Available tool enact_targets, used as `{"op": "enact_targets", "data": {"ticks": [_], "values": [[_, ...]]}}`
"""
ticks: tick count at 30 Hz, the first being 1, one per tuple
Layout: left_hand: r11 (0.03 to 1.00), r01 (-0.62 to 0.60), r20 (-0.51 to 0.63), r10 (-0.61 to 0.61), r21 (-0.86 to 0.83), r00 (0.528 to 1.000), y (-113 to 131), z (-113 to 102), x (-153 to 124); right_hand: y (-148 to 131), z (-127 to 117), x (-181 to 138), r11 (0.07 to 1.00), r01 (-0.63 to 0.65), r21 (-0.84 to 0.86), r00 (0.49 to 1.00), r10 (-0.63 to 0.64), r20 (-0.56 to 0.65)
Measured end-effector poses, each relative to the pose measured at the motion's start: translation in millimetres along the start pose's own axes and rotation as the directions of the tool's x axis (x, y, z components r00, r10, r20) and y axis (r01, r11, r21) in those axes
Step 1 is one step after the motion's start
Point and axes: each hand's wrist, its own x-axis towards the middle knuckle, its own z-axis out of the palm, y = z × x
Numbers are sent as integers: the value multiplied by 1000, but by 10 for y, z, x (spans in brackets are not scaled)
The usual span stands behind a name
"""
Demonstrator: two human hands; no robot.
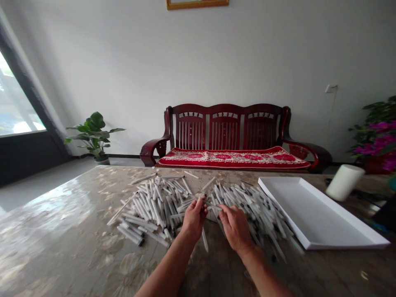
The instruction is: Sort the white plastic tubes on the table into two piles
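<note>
My left hand (pixel 194 219) is closed in a pinch over the middle of the table, around a slim pen whose dark end shows at the fingertips. Facing it, my right hand (pixel 237 230) pinches the end of a whitish pen piece (pixel 214 208) that points toward my left fingers. Whether the two pieces touch is too small to tell. A heap of white pens (pixel 154 204), some with dark ends, lies to the left of my hands. Another heap of similar pens (pixel 247 202) spreads to the right. One more pen (pixel 205 240) shows just below my left hand.
An open white tray (pixel 337 220) stands on the patterned table (pixel 62 243) at the right, beside a white roll (pixel 345 182). Behind the table is a dark red wooden bench (pixel 225 128). Potted plants (pixel 97 134) stand at both sides.
</note>
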Motion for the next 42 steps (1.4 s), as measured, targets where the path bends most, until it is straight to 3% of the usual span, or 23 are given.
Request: {"op": "enact_targets", "data": {"ticks": [5, 16, 25, 32, 36, 39, 41, 42], "values": [[999, 35, 96, -36, 9, 995, -14, -80, -48, 14, -10, 25, 1000, -18, 19, 997, 16, 69], [981, 0, 244, -48, 194, 969, -13, -11, -141, 11, -116, 43, 995, -54, 86, 977, 35, 209], [991, -38, 1, 38, 127, 999, -89, -19, -1, 112, -55, 22, 984, 142, -111, 990, -143, -6], [990, -62, 37, 58, 123, 998, -79, -56, -6, 92, -123, 32, 985, 86, -149, 996, -86, 3], [981, -64, 75, 51, 183, 996, -111, -45, -22, 70, -101, 36, 999, 44, -1, 998, -44, -49], [921, -199, 148, 157, 334, 976, -123, -49, -45, 77, -84, 35, 983, -32, 180, 993, 52, -106], [770, -391, 227, 319, 504, 920, -112, -53, -78, 77, -88, 30, 949, -83, 305, 984, 126, -123], [644, -485, 283, 398, 592, 873, -98, -53, -99, 71, -96, 27, 922, -106, 373, 981, 159, -115]]}}
